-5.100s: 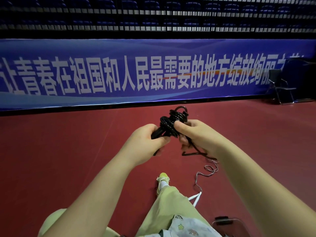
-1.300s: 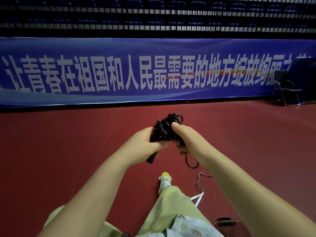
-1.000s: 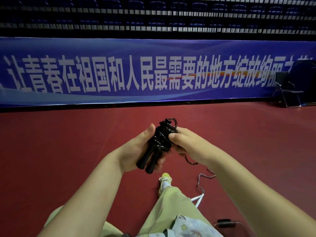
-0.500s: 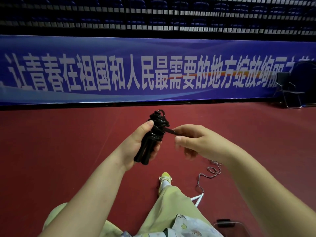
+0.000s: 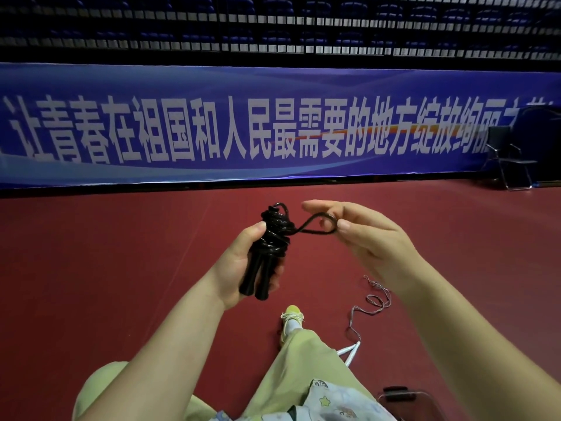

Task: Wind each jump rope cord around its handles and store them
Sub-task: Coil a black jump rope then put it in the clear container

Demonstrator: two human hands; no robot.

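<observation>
I am finishing the wind: my left hand (image 5: pixel 243 265) is gripping the black handles (image 5: pixel 258 275) with cord (image 5: pixel 274 229) bundled above its thumb, while my right hand (image 5: pixel 367 241), fingers loosely curled, is hooking the last loop (image 5: pixel 321 226), which next needs tucking around the bundle.

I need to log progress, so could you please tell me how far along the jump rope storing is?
Done: most of the glossy black cord is wound around the two black handles, gripped by the left hand. In hand: the right hand pinches a last loose loop. Left: securing it, then the thin cord with white handles on the red floor.
</observation>
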